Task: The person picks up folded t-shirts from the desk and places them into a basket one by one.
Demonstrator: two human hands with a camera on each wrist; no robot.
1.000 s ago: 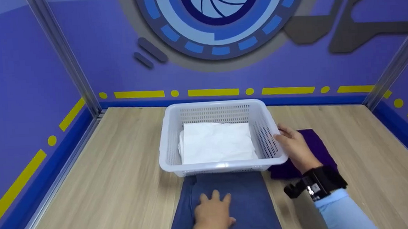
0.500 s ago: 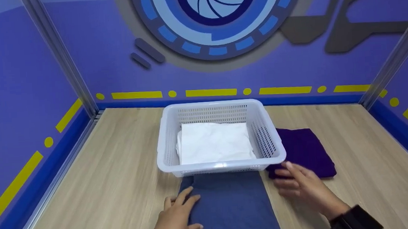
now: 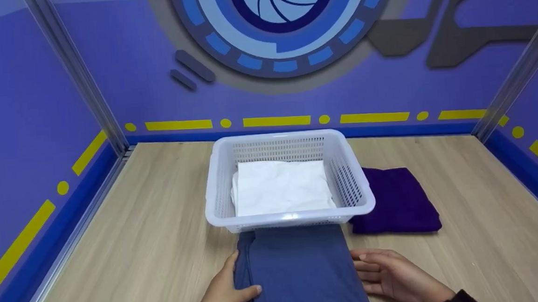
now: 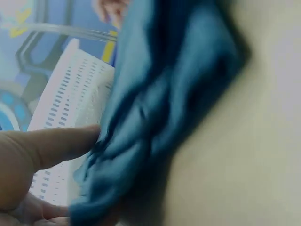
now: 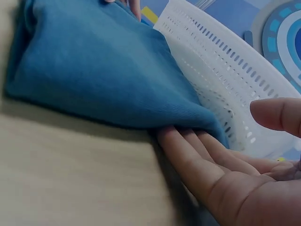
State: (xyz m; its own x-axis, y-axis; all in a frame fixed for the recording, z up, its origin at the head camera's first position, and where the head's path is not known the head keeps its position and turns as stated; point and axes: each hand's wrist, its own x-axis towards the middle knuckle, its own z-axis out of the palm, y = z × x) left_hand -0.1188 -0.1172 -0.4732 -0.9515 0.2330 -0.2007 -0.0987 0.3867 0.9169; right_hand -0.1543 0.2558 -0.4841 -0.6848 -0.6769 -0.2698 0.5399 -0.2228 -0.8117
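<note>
Gripping blue folded cloth (image 3: 299, 270) at its left edge, left hand (image 3: 224, 296) (thumb on top), right hand (image 3: 398, 278) flat, fingers slid under its right edge, white basket (image 3: 291, 217) just beyond on counter (image 3: 153, 251), no writing legible.

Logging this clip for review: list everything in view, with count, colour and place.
Basket: one, white, perforated, mid-table.
White cloth: one, folded, inside the basket.
Blue cloth: one, folded, on the table just in front of the basket.
Purple cloth: one, folded, right of the basket.
Table: one, light wood.
Left hand: grips the blue cloth's left edge.
Right hand: palm up, fingers slid under the cloth's right edge.
</note>
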